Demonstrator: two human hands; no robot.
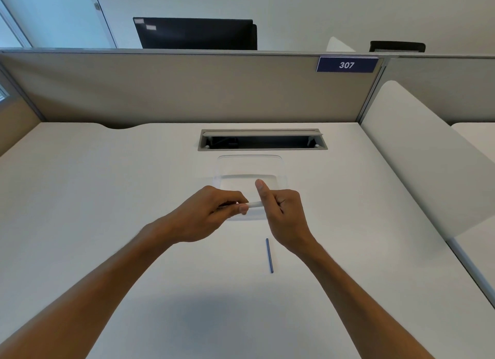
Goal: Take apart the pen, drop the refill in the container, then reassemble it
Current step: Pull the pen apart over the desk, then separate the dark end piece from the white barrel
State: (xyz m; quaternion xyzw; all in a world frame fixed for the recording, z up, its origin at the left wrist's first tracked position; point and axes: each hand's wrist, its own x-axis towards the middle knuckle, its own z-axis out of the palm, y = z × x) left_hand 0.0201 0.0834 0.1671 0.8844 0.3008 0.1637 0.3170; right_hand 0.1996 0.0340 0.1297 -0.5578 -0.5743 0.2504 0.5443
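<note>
A white pen barrel point(254, 204) lies level between my two hands, just above the near edge of a clear plastic container point(250, 165). My left hand point(207, 216) pinches its left end with thumb and fingers. My right hand point(284, 216) closes around its right end, with the thumb pointing up. Most of the pen is hidden inside the hands. A thin blue refill point(269, 255) lies on the white desk, below my right hand and outside the container.
An open cable slot point(262, 140) with a grey frame sits behind the container. A beige partition point(187, 90) with a "307" sign closes the far side. A white divider panel point(428, 157) stands along the right edge of the desk.
</note>
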